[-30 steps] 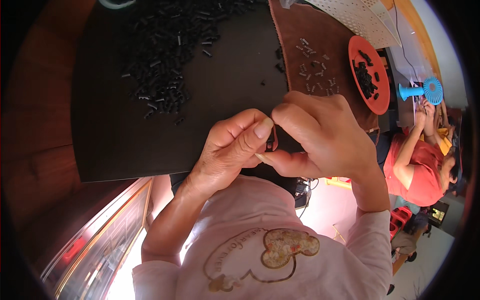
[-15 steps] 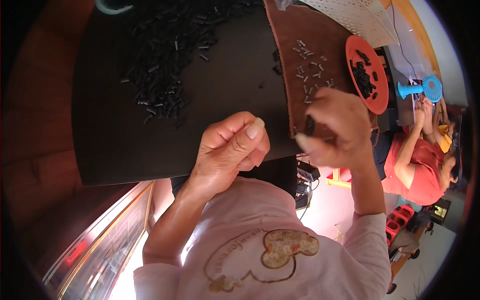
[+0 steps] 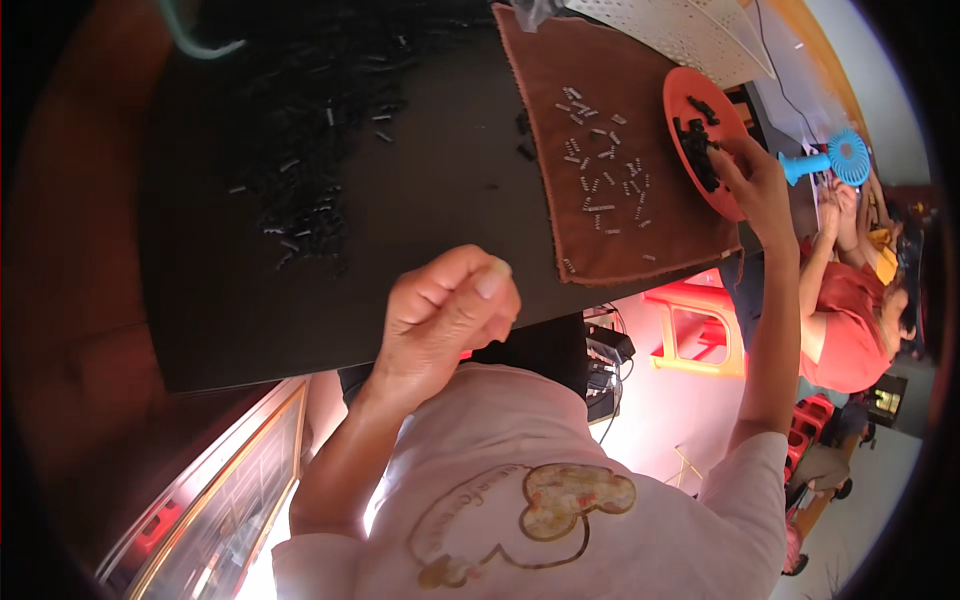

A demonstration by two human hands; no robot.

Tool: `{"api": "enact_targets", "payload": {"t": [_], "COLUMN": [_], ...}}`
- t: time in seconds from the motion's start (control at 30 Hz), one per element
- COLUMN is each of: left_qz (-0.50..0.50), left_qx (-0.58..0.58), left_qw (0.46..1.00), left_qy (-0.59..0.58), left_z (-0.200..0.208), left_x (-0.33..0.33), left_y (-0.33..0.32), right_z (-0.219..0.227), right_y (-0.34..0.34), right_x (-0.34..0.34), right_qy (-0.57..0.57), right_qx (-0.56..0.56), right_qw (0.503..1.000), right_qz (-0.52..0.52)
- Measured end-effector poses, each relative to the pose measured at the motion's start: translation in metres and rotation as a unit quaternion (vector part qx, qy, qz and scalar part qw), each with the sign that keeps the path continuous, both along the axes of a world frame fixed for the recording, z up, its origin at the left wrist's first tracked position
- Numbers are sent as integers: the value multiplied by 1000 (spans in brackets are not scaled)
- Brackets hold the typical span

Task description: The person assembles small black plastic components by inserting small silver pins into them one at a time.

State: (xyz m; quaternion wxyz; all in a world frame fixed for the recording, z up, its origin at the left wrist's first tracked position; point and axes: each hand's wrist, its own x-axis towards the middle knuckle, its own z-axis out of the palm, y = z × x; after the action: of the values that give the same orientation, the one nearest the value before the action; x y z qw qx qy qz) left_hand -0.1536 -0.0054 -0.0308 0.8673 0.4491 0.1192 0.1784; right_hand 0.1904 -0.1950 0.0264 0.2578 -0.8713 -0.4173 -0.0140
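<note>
My left hand (image 3: 452, 318) is closed near the table's front edge, its thumb pressed against the curled fingers; whatever it holds is hidden. My right hand (image 3: 755, 190) reaches over the red plate (image 3: 735, 122), fingers bent together at the small black cylindrical pieces (image 3: 697, 160) lying in it. Its fingertips partly cover those pieces, so I cannot make out what is between them. Small metal springs (image 3: 602, 155) lie scattered on the brown cloth (image 3: 640, 245), between my two hands and the table's far side.
A large heap of black pieces (image 3: 310, 205) covers the far left of the dark table (image 3: 440, 190). Behind the plate stand a white perforated basket (image 3: 690, 35) and a blue fan (image 3: 845, 157). A red stool (image 3: 700, 325) is below the table; another person (image 3: 850, 320) sits at right.
My right hand has moved right and away from me, from above the cloth's near edge to the plate, and a black piece showed in it before. My left hand stays closed, slightly shifted.
</note>
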Motion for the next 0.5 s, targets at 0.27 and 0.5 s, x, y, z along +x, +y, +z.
{"api": "enact_targets", "payload": {"t": [0.27,0.5], "left_qz": [-11,-3], "left_qx": [121,128], "left_qw": [992,992], "left_qy": [-33,-21], "left_z": [-2,9], "left_x": [2,-3], "left_y": [-5,-1], "right_z": [8,-23], "right_y": [58,192], "right_x": [-67,-127], "right_qy": [4,-87], "right_qx": [68,41], "right_qw": [986,935], "right_qz": [150,342]}}
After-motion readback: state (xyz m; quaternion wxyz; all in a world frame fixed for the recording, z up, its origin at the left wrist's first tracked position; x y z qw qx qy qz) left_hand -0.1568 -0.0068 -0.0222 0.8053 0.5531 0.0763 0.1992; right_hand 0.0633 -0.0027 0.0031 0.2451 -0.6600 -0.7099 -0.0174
